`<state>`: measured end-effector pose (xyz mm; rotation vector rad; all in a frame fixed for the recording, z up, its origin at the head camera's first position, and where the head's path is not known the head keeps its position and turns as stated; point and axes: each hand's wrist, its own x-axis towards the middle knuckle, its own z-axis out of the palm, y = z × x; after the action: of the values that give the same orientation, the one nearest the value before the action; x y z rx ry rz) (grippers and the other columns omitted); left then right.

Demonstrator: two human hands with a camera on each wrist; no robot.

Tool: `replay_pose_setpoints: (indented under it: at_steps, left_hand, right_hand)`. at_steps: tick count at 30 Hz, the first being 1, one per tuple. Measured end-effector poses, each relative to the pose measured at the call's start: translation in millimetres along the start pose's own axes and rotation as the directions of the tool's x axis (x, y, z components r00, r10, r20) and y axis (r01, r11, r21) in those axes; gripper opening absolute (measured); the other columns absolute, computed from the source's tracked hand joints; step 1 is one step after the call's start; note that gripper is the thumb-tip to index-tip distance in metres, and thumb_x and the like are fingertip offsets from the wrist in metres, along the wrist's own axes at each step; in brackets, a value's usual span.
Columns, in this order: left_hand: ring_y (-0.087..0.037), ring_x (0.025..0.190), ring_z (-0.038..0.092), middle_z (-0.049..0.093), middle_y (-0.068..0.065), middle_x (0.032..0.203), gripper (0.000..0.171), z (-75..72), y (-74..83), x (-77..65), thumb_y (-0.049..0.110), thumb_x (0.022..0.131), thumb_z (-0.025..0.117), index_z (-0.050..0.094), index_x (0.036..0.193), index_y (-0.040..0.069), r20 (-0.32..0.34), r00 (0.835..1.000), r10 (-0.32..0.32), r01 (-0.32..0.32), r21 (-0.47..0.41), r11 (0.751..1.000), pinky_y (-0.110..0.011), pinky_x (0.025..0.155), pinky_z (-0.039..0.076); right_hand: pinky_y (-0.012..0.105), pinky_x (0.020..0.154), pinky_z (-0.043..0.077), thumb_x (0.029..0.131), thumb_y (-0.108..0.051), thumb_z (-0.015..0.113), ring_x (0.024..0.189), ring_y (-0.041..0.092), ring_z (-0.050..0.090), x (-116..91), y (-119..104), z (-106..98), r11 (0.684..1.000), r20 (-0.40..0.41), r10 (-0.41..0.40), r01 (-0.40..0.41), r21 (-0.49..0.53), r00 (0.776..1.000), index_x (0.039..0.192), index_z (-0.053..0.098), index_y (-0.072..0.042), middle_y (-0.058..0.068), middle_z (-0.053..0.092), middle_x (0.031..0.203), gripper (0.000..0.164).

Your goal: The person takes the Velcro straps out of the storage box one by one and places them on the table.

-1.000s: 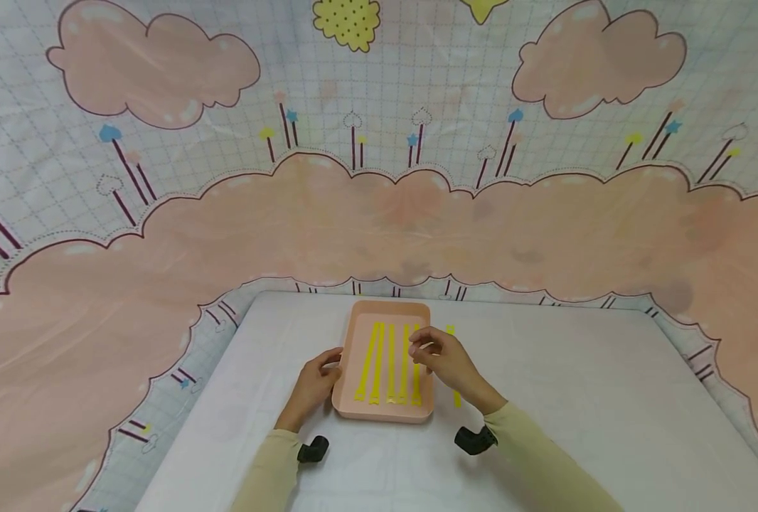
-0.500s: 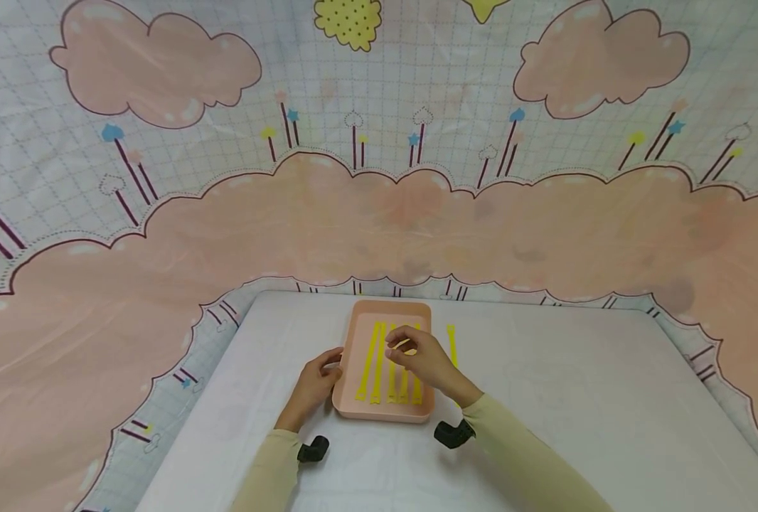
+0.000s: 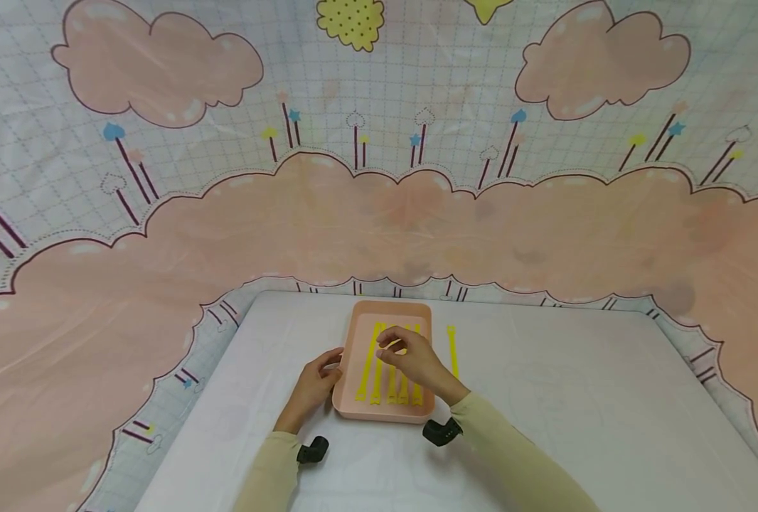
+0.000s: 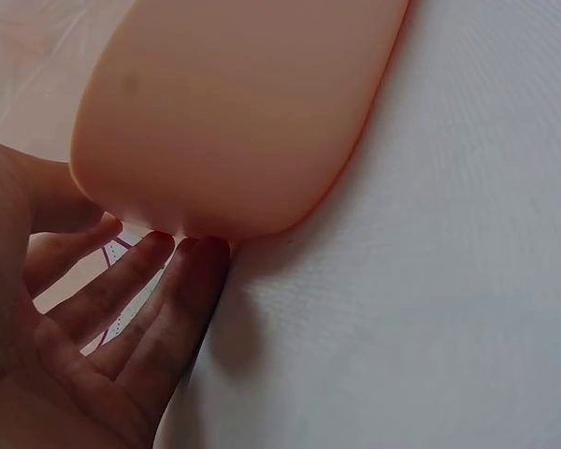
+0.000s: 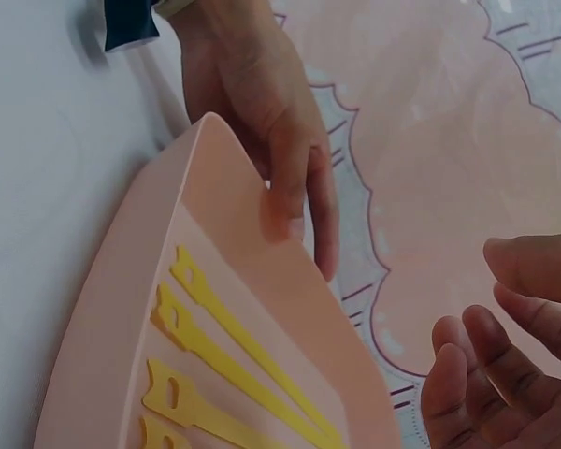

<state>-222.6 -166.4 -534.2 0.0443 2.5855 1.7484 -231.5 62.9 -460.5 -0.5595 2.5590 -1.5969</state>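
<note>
A shallow pink tray point(image 3: 384, 416) lies on the white table. Inside it, several yellow hook-and-loop cable ties point(image 5: 210, 341) run side by side, each with a slotted, notched end. One more yellow cable tie point(image 3: 453, 348) lies on the table just right of the tray. My left hand point(image 3: 311, 387) touches the tray's left side; in the left wrist view its outstretched fingertips point(image 4: 201, 257) meet the outer wall. My right hand point(image 3: 416, 361) is above the tray with loosely bent fingers and nothing in them, covering parts of the ties from the head view.
Black wrist cameras point(image 3: 441, 432) sit below both sleeves. White tabletop point(image 3: 577, 398) stretches away to the right of the tray. Behind the table hangs a cloth point(image 3: 379, 227) printed with pink clouds.
My right hand has moved left across the tray, from its right edge to over its middle. It uncovers the tie on the table. The left hand and tray stay put.
</note>
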Motion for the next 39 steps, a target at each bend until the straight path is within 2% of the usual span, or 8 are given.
replay_pose_setpoints:
  at_steps: [10,18,27,34,39]
  left_hand:
    - [-0.033,0.116,0.063,0.058,-0.020,0.135,0.046,-1.2,0.1,-2.0,0.004,0.096,0.057,0.052,0.141,0.009,-0.005,1.000,-0.003,0.002,-0.015,1.000,-0.039,0.091,0.056]
    - [-0.032,0.113,0.064,0.059,-0.021,0.133,0.046,-3.6,0.7,0.6,0.003,0.095,0.057,0.053,0.140,0.008,0.005,1.000,0.009,-0.009,-0.019,1.000,-0.036,0.088,0.056]
    - [-0.033,0.115,0.063,0.058,-0.019,0.134,0.046,-2.0,1.2,-0.1,0.004,0.095,0.057,0.053,0.141,0.010,0.004,1.000,-0.002,0.002,-0.001,1.000,-0.039,0.090,0.056]
    - [-0.034,0.114,0.064,0.059,-0.022,0.132,0.045,-1.9,1.8,-1.2,0.003,0.095,0.057,0.053,0.140,0.007,0.014,1.000,0.015,-0.015,-0.015,1.000,-0.039,0.090,0.056]
    - [-0.034,0.113,0.064,0.060,-0.022,0.131,0.045,-0.3,1.0,-1.6,0.003,0.096,0.057,0.053,0.140,0.008,0.015,1.000,0.016,-0.016,-0.011,1.000,-0.039,0.089,0.056]
  right_hand:
    - [0.031,0.079,0.055,0.093,-0.021,0.068,0.095,0.019,0.063,5,-1,2,1.000,0.005,0.002,-0.002,-0.021,1.000,0.106,0.065,-0.016,0.002,0.067,0.106,0.014]
    - [0.031,0.080,0.055,0.093,-0.018,0.068,0.098,0.021,0.064,14,-3,3,0.998,0.022,-0.001,0.002,-0.058,1.000,0.109,0.065,-0.010,0.003,0.068,0.108,0.018]
    - [0.032,0.084,0.055,0.092,-0.016,0.068,0.099,0.020,0.064,25,-7,10,0.992,0.063,-0.021,0.029,-0.125,0.998,0.111,0.065,-0.008,0.005,0.067,0.111,0.021]
    - [0.036,0.091,0.052,0.092,-0.016,0.069,0.103,0.025,0.063,35,-11,11,0.961,0.154,-0.075,0.113,-0.253,0.985,0.111,0.065,-0.009,0.006,0.066,0.113,0.021]
    - [0.037,0.093,0.051,0.093,-0.017,0.068,0.109,0.029,0.061,41,-7,14,0.913,0.234,-0.075,0.161,-0.374,0.969,0.113,0.063,-0.010,0.008,0.064,0.117,0.022]
